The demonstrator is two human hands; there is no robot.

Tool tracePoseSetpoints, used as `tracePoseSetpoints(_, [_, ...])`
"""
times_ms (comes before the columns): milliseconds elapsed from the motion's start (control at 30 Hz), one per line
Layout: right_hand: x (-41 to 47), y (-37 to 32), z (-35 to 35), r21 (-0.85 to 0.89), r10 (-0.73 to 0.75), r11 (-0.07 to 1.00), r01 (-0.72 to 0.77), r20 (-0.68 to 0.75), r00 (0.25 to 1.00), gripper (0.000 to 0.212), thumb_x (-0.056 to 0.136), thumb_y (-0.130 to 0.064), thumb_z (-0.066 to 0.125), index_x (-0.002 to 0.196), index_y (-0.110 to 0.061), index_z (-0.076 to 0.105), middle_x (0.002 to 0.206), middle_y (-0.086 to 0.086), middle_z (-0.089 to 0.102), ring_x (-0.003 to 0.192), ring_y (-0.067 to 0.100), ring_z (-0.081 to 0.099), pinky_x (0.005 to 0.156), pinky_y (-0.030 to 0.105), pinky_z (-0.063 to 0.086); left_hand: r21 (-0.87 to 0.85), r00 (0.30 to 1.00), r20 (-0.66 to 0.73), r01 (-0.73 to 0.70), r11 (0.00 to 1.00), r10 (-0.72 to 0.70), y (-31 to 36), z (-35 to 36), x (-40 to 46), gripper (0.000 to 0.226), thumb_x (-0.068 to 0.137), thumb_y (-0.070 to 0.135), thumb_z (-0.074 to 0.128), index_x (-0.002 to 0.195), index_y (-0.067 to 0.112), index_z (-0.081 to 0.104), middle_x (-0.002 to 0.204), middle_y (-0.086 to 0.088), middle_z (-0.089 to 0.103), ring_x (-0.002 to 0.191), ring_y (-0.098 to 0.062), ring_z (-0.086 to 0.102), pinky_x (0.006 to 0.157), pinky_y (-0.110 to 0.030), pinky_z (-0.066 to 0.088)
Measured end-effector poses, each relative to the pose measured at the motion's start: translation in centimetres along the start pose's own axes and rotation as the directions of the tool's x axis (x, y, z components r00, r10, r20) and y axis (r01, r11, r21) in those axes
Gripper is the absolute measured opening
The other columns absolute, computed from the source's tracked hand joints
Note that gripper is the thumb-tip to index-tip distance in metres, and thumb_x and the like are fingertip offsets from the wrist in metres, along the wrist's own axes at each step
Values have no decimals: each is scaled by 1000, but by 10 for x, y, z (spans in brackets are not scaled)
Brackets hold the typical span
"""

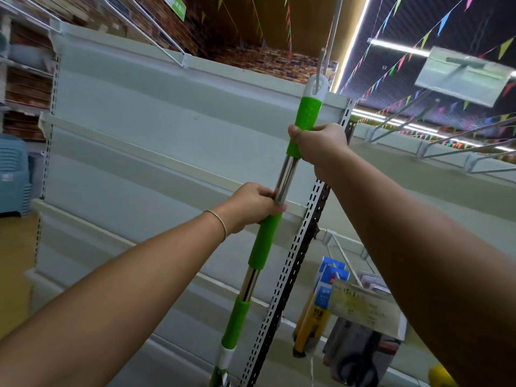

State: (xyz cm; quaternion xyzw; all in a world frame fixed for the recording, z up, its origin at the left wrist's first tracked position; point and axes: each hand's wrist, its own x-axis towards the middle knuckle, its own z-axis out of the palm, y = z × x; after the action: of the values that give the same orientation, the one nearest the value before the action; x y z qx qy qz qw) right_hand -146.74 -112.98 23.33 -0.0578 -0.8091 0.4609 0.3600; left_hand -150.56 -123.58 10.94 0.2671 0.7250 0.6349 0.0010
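Observation:
A long pole with a shiny metal shaft and green grip sleeves runs from the bottom centre up to the upper middle. Its white end loop sits over a metal display hook that sticks out from the top of the shelving. My right hand grips the upper green sleeve just under the loop. My left hand grips the pole lower down, where bare metal meets the second green sleeve. The pole's bottom end is cut off by the frame edge.
White shelf panels fill the left and centre, with a perforated metal upright right behind the pole. Hooks with packaged goods and a price tag hang lower right. A tag holder and more hook arms jut out upper right.

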Motion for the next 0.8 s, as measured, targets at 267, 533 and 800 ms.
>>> tracePoseSetpoints(267, [26,15,7,7,18,1000,-18,-41,999,32,86,-39,72,72,-21,50,79,1,62,73,16,65,63,26,53,-45,1000,-12,-1,999,1,-6,10,27,15,84,17,71,97,12,71,87,-4,68,86,-24,63,75,-34,54])
tracePoseSetpoints(533, [45,20,18,-49,61,997,-67,-113,992,31,88,-40,70,73,-18,54,75,1,62,68,16,64,68,29,54,0,999,38,-11,1000,11,-6,10,52,25,84,22,71,106,8,70,92,-7,69,85,-23,64,69,-31,53])
tracePoseSetpoints(800, [43,19,23,-95,92,989,-112,-193,977,34,87,-43,70,71,-18,53,74,3,62,76,22,67,79,38,58,50,983,186,-9,999,0,-6,-1,62,30,84,28,72,108,9,67,99,-8,70,90,-26,68,77,-38,60])
